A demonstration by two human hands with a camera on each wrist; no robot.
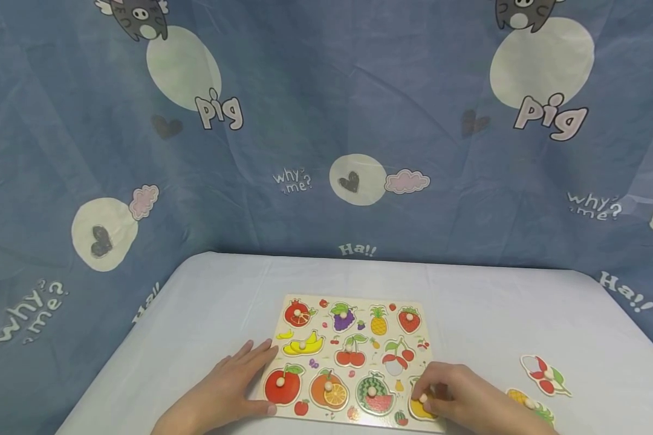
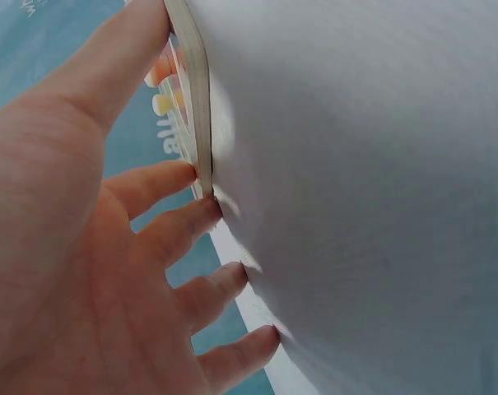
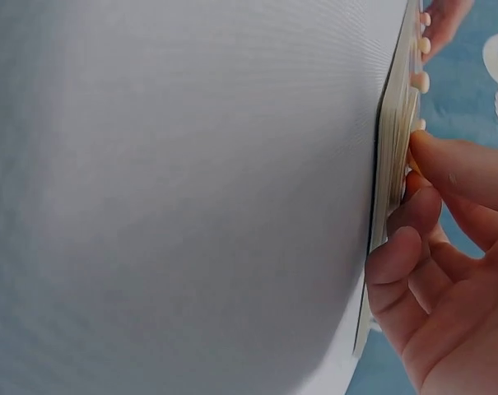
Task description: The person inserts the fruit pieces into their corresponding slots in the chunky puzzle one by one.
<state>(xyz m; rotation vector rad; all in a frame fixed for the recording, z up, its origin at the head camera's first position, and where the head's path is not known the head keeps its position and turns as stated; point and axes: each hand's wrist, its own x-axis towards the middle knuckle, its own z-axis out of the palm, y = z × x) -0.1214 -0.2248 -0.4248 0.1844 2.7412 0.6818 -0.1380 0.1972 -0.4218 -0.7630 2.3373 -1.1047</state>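
Observation:
A wooden fruit puzzle board [image 1: 359, 377] lies flat on the white table. My left hand [image 1: 220, 389] rests at its left edge with fingers spread; in the left wrist view the thumb and two fingertips touch the board's side [image 2: 201, 107]. At the lower right corner, my right hand [image 1: 462, 396] pinches a yellow fruit puzzle piece [image 1: 418, 409] with a pale knob. That piece sits at its matching outline, partly hidden by the fingers. Knobbed pieces on the board include an apple [image 1: 282, 389], an orange [image 1: 322, 396] and a watermelon [image 1: 378, 403].
Two loose pieces lie right of the board: a red-and-green one [image 1: 544, 376] and a pineapple [image 1: 522, 399], partly covered by the right forearm. The board's printed pineapple [image 1: 378, 323] shows no knob. A blue patterned cloth [image 1: 305, 139] hangs behind the table [image 1: 490, 314].

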